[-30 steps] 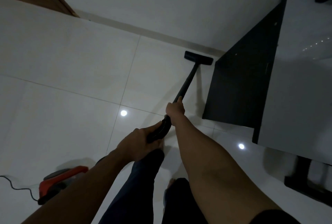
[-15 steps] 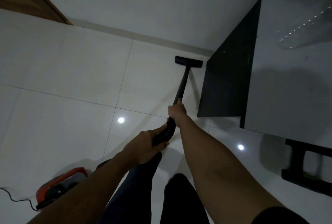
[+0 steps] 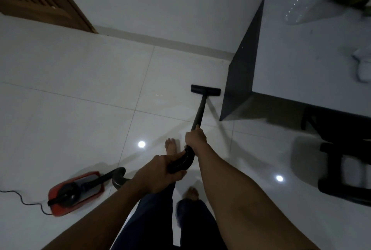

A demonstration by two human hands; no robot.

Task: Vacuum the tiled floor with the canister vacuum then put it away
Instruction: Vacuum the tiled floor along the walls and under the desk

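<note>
Both hands grip firmly: my right hand (image 3: 195,138) closes around the wand (image 3: 199,112), my left hand (image 3: 160,173) around the ribbed hose handle (image 3: 182,161). Its floor nozzle (image 3: 205,89) lies on the white tiles (image 3: 80,129) beside the dark cabinet (image 3: 241,73).

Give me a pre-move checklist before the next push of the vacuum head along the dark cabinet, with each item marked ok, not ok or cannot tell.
1. Both hands on the vacuum: ok. The right hand grips the wand; the left hand holds the curved handle.
2. Floor head flat on the tile: ok, as far as the view shows.
3. Gap between the head and the dark cabinet: ok, close but apart.
4. Bare foot out of the wand's path: ok, left of it.
5. Canister and its cord behind on the left, out of the way: ok.
6. Suction running: cannot tell.
</note>
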